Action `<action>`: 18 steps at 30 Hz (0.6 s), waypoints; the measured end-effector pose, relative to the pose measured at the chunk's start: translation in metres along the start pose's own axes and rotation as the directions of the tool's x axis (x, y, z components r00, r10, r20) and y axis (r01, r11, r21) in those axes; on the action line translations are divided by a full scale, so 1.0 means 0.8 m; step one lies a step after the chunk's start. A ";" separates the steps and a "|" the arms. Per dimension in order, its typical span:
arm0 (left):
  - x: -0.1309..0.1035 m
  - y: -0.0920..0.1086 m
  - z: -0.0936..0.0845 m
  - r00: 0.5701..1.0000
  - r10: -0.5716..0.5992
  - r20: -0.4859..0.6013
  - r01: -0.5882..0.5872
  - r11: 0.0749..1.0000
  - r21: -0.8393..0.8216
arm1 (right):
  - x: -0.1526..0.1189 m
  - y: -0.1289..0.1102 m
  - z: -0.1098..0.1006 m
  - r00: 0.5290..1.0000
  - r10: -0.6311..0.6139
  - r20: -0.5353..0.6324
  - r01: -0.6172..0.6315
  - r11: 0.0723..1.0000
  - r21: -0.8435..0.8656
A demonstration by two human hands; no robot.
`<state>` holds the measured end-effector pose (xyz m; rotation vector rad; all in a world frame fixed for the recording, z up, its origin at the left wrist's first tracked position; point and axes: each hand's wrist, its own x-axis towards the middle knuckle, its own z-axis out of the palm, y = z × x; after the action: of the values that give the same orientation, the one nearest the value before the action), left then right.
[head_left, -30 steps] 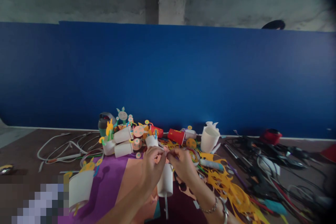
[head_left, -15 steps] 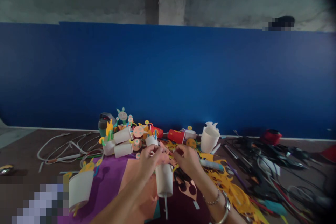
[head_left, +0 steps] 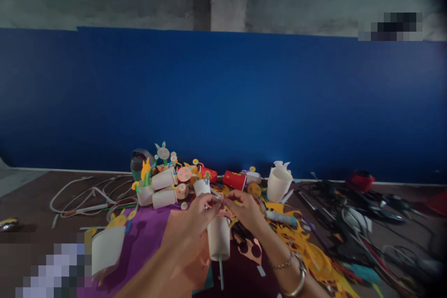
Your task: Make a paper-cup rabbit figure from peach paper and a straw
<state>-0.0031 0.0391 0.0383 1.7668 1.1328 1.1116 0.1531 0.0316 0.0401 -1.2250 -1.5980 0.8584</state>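
My left hand (head_left: 201, 208) and my right hand (head_left: 246, 208) meet fingertip to fingertip above a white paper cup (head_left: 219, 241). Both are pinched closed. A small, pale, narrow piece shows at the left fingertips, but the fingers mostly cover what they hold. The cup is just below the hands, with a thin pale stick (head_left: 221, 274) coming out of its base toward me. Beneath lie orange paper (head_left: 186, 260) and dark maroon paper (head_left: 244, 284). Right of the cup, a pink paper scrap (head_left: 252, 255) with round cutouts lies near black-handled scissors (head_left: 239, 237).
White cups (head_left: 164, 198) with paper figures cluster behind my left hand. Another decorated cup (head_left: 109, 247) stands on purple paper (head_left: 146, 228). Red cups (head_left: 234, 179) lie at the back. Yellow scraps (head_left: 300, 247), a glue stick (head_left: 281, 218) and tangled cables (head_left: 363, 228) spread rightward.
My hands have come together, closing the gap between their fingertips. The pink paper seen between them earlier is now mostly hidden. The cup below has hardly moved.
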 end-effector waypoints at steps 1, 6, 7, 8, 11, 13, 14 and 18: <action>0.001 -0.001 0.000 1.000 -0.013 0.007 0.013 1.000 0.006 | -0.001 -0.003 0.000 1.000 -0.007 -0.010 0.007 1.000 -0.003; 0.004 -0.020 -0.007 0.990 -0.025 -0.142 0.051 0.983 0.179 | 0.003 0.009 -0.006 0.968 -0.128 -0.216 0.122 0.992 -0.044; 0.003 -0.023 -0.009 0.987 0.015 -0.158 0.034 0.953 0.300 | 0.006 0.017 -0.008 0.955 -0.138 -0.261 0.125 0.990 -0.065; 0.001 -0.026 -0.011 0.991 0.050 -0.127 0.008 0.907 0.422 | 0.009 0.025 -0.009 0.948 -0.137 -0.287 0.115 0.989 -0.094; -0.009 -0.024 -0.013 0.994 0.067 0.084 -0.106 0.747 0.657 | 0.015 0.047 -0.011 0.958 -0.075 -0.275 0.024 0.983 -0.184; -0.017 -0.015 -0.009 0.986 0.073 0.149 -0.159 0.671 0.724 | 0.016 0.056 -0.010 0.964 0.008 -0.264 -0.060 0.980 -0.189; -0.021 -0.011 -0.007 0.986 0.085 0.145 -0.166 0.645 0.746 | 0.017 0.058 -0.010 0.964 0.046 -0.263 -0.093 0.981 -0.172; -0.029 -0.003 0.005 0.980 0.055 0.192 -0.182 0.641 0.746 | 0.018 0.060 -0.010 0.960 0.121 -0.253 -0.134 0.990 -0.035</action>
<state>-0.0057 0.0175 0.0284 2.5564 1.5413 0.5436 0.1748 0.0582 0.0023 -1.4262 -1.3573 0.7134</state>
